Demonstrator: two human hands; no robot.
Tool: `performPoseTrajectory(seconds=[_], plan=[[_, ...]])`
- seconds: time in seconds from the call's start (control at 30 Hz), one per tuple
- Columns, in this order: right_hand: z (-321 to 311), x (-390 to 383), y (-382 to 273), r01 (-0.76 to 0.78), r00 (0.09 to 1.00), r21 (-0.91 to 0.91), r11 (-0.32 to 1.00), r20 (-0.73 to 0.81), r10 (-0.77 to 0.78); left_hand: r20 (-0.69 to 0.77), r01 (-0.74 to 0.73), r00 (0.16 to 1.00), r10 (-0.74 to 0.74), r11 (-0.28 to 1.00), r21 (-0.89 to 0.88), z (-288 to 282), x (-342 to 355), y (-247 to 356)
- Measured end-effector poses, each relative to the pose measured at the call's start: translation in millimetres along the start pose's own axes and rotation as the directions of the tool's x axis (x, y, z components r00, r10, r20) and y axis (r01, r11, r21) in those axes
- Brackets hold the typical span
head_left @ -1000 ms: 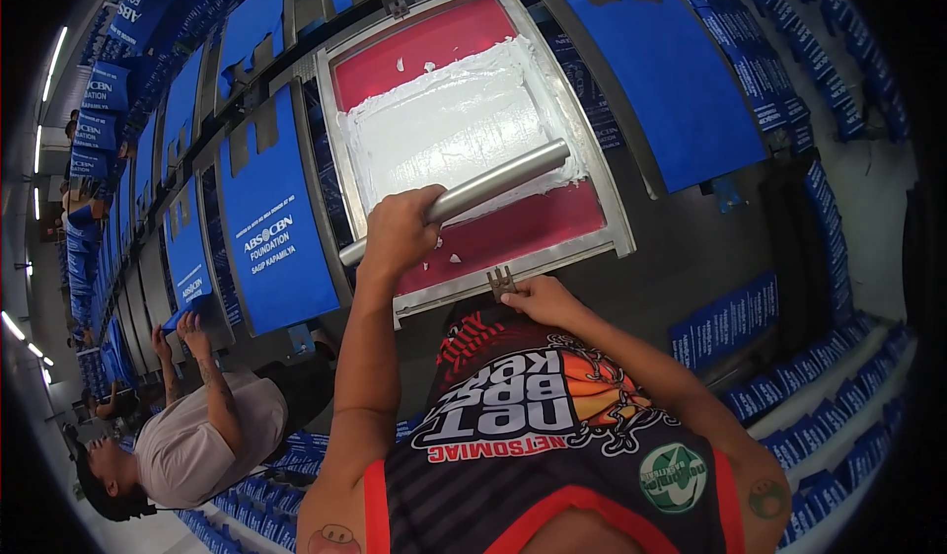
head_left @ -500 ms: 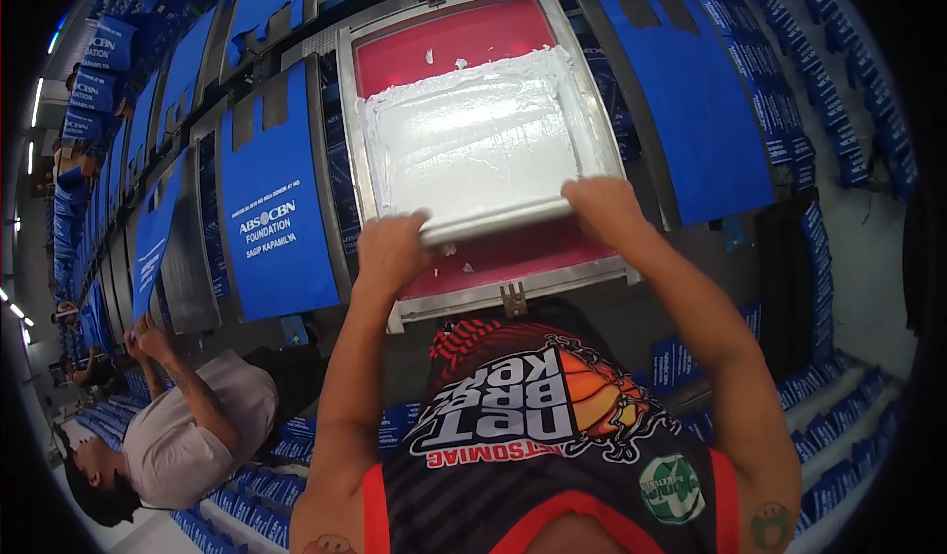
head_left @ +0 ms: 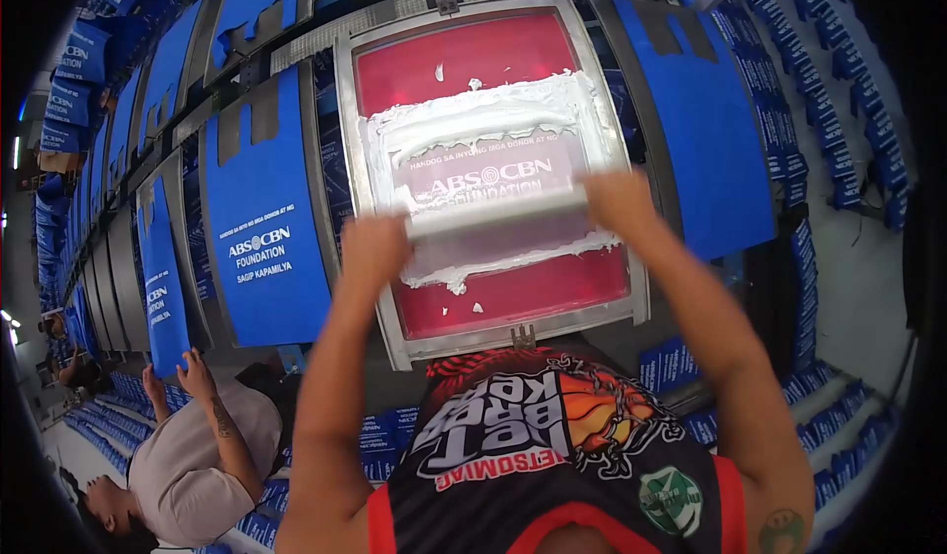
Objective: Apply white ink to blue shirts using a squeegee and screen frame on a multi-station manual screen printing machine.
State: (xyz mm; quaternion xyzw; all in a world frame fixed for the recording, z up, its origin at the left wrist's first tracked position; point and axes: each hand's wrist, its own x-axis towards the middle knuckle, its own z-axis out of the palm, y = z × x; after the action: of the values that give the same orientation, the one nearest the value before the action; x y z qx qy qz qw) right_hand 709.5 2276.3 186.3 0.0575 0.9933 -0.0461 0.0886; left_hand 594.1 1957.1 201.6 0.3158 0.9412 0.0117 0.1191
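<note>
Both my hands grip a long pale squeegee lying crosswise on a screen-printing frame. My left hand [head_left: 377, 253] is closed round its left end, and my right hand [head_left: 621, 204] round its right end. Motion blurs the squeegee [head_left: 498, 214]. The metal-rimmed printing frame [head_left: 347, 110] holds a red-edged mesh [head_left: 434, 56]. Thick white ink [head_left: 483, 115] lies in a band beyond the squeegee, with a thinner line on the near side. Between them, pale lettering shows through the mesh.
Flat blue bag pieces lie on dark boards: a left bag piece [head_left: 266, 219] and a right bag piece [head_left: 705, 130]. At lower left, a co-worker [head_left: 202, 455] holds the edge of a hanging blue piece [head_left: 163, 288]. Rows of blue printed pieces [head_left: 829, 110] line the right side.
The white ink sheet over the middle of the mesh has been wiped thin, revealing lettering. The squeegee now sits farther from the near ink edge. The co-worker's blue piece hangs lower.
</note>
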Motion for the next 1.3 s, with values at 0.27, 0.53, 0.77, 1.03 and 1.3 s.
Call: performPoseTrajectory(seconds=[0.27, 0.53, 0.77, 1.03, 1.3], plan=[[-7, 77, 3, -0.002, 0.960, -0.056, 0.998, -0.280, -0.014, -0.343, -0.013, 0.939, -0.005, 0.999, -0.049, 22, 70, -27], [16, -70, -20, -0.010, 0.998, 0.142, 0.990, -0.056, 0.018, 0.060, -0.027, 0.998, 0.030, 0.998, -0.052, 29, -63, 13], [-13, 91, -3, -0.062, 0.989, -0.019, 0.998, -0.134, 0.059, -0.273, -0.008, 0.962, -0.009, 0.998, -0.059, 13, 77, -34], [-49, 115, 10, 0.024, 0.947, 0.017, 1.000, -0.321, -0.017, 0.016, 0.026, 0.999, -0.028, 0.993, 0.114, -37, 168, 42], [48, -156, -68, -0.531, 0.725, 0.685, 0.499, 0.672, -0.151, 0.001, -0.262, 0.964, 0.266, 0.949, -0.174, -89, 205, 32]])
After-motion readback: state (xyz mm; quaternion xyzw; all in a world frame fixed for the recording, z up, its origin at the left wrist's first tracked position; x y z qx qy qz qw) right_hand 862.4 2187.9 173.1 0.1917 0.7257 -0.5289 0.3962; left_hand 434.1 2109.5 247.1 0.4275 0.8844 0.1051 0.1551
